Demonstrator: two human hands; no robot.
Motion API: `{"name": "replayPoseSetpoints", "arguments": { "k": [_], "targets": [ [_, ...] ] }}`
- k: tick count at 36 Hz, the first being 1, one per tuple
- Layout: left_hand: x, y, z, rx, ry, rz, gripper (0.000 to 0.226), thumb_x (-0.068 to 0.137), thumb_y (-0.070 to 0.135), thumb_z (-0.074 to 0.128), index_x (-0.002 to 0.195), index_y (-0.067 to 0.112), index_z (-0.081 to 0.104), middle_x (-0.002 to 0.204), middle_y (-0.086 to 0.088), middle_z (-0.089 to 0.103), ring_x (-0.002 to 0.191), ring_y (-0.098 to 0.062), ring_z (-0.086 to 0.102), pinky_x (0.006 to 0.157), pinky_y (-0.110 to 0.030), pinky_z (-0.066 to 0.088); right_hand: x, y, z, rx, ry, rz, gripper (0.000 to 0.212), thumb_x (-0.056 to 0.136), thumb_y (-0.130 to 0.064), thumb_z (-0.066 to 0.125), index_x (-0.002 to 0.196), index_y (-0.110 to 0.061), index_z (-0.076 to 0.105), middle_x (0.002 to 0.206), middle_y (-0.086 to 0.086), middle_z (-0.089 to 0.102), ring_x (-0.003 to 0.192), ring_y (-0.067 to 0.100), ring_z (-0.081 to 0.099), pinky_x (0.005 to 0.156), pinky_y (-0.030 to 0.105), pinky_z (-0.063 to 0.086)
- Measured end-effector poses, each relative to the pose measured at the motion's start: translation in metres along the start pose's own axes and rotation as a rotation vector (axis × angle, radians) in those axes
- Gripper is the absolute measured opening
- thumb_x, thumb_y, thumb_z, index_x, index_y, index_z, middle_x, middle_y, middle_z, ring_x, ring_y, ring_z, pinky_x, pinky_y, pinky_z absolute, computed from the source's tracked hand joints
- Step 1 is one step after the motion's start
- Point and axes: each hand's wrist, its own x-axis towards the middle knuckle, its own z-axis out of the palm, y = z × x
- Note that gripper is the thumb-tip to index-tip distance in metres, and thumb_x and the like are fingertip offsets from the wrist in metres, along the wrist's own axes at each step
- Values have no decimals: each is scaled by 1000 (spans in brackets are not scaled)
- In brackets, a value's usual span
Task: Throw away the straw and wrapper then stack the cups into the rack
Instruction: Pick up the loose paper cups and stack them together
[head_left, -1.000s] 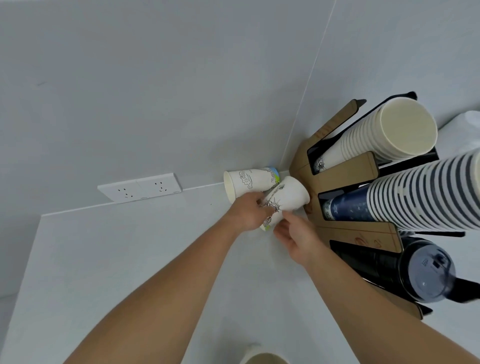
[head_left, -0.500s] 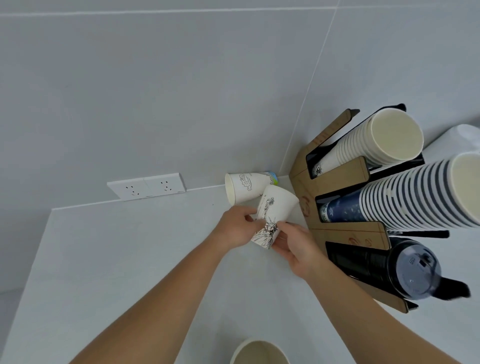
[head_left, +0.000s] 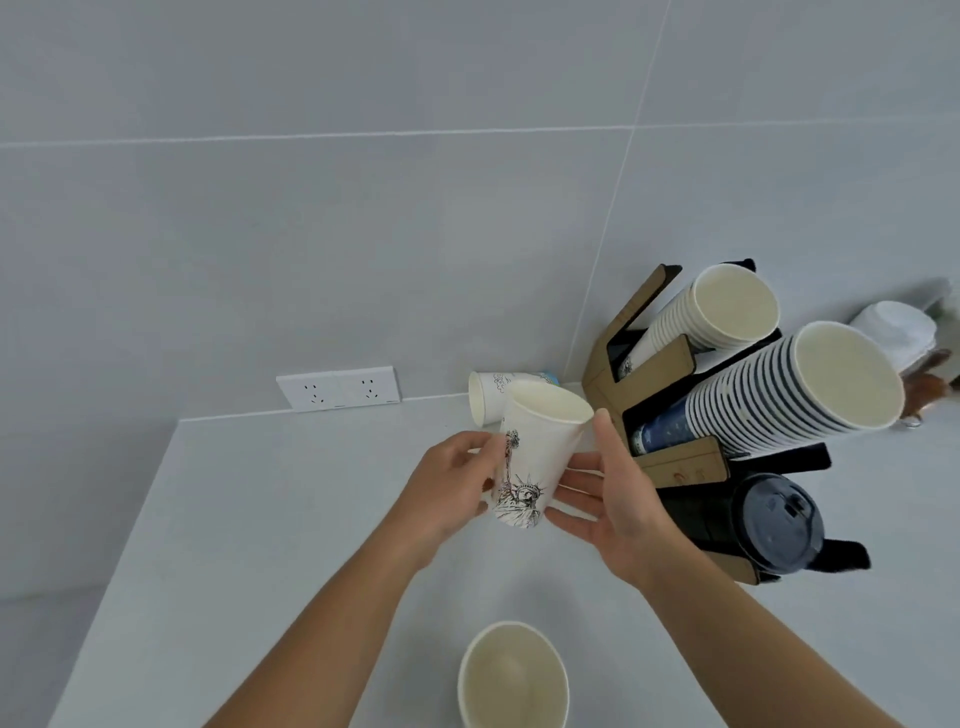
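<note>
A white paper cup with a statue drawing is upright above the counter, mouth up, between my two hands. My left hand grips its left side with curled fingers. My right hand cups its right side, the thumb near the rim and the fingers under the base. Behind it a second printed cup lies on its side against the wall. A third cup stands open-mouthed near the front. The cardboard rack at the right holds long stacks of cups. No straw or wrapper is in view.
A double wall socket sits on the tiled wall behind the white counter. In the rack's lowest slot are black cups with a dark lid. A white object lies at the far right. The counter's left edge drops away.
The statue cup has been lifted from lying tilted near the rack and turned mouth-up, nearer me. Both hands stayed on it. The view has tipped down, showing more of the front cup.
</note>
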Motion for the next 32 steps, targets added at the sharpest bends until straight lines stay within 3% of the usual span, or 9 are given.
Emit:
{"name": "replayPoseSetpoints", "arguments": {
  "k": [3,8,17,32],
  "targets": [
    [-21,6,0,-62,1,-16,31,91,51,52,103,26,68,108,3,73,101,-15,70,92,-40,56,-18,-3,-2,-30,-15,-20,69,84,-69,52,109,-6,65,105,13,75,98,25,72,93,49,56],
    [-54,15,1,-112,32,-31,44,94,57,42,107,23,66,104,4,74,98,-14,70,91,-41,57,-46,-7,-8,-53,-61,-80,47,92,-54,53,105,-11,67,108,10,72,101,24,69,92,47,56],
    [-108,17,0,-157,114,-33,47,95,56,38,104,18,64,101,-1,73,95,-18,71,89,-43,58,-93,-3,-15,-116,-144,-211,20,96,-35,58,102,-19,68,109,6,73,105,22,68,97,44,54],
    [-173,-8,-5,-232,251,26,34,91,39,58,90,8,72,91,-8,77,87,-19,75,84,-37,60,-124,23,-35,-218,-295,-326,26,95,-22,56,95,-1,71,98,13,73,95,22,69,89,36,58]
  ]
}}
